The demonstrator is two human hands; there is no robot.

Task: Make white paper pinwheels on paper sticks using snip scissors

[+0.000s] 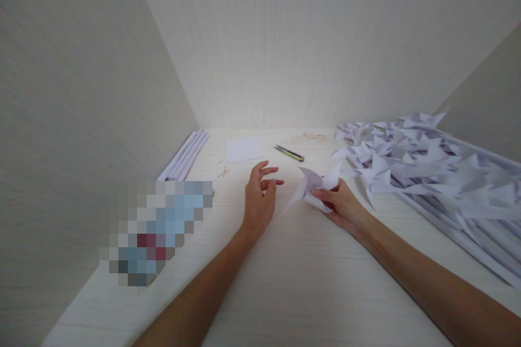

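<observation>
A white paper pinwheel [312,181] is held by my right hand [340,200], with the thumb pressed near its centre. Its pointed blades spread out around the fingers. To the left of it, my left hand [261,198] hovers over the table, fingers apart and holding nothing. Beyond the hands lie a pair of thread snips [290,153] with dark blades and a flat white sheet of paper [244,149]. Part of my right hand's fingers is hidden behind the pinwheel.
Many finished-looking paper pinwheels [431,157] on paper sticks are heaped at the right. Rolled paper sticks [185,156] lie by the left wall. A blurred-out item [171,227] is at the left. Small pale scraps [313,136] lie near the back wall [260,65].
</observation>
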